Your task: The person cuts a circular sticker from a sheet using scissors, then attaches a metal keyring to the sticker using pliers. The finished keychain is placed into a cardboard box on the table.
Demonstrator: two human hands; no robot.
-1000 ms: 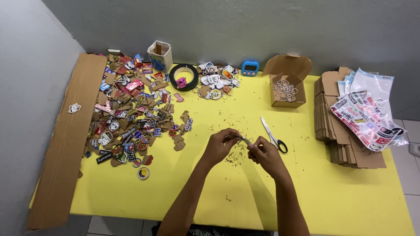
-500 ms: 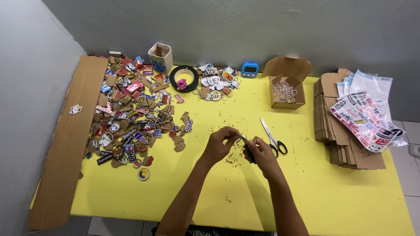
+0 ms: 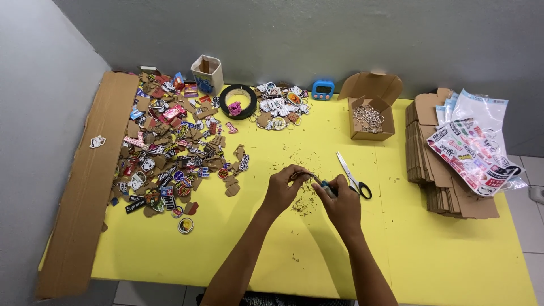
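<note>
Over the middle of the yellow table, my left hand pinches a small brown piece between its fingertips. My right hand is closed around a small blue-handled tool whose tip meets that piece. Brown crumbs lie scattered on the table under both hands. Black-handled scissors rest just right of my right hand.
A big heap of colourful stickers and brown cut-outs covers the left side beside a long cardboard sheet. At the back stand a small cup box, a black tape roll, a blue timer and an open box of rings. Flat cartons and sticker bags are stacked right.
My hands have stayed together over the crumbs, with the right hand shifting slightly as the tool works on the piece. Nothing else has moved.
</note>
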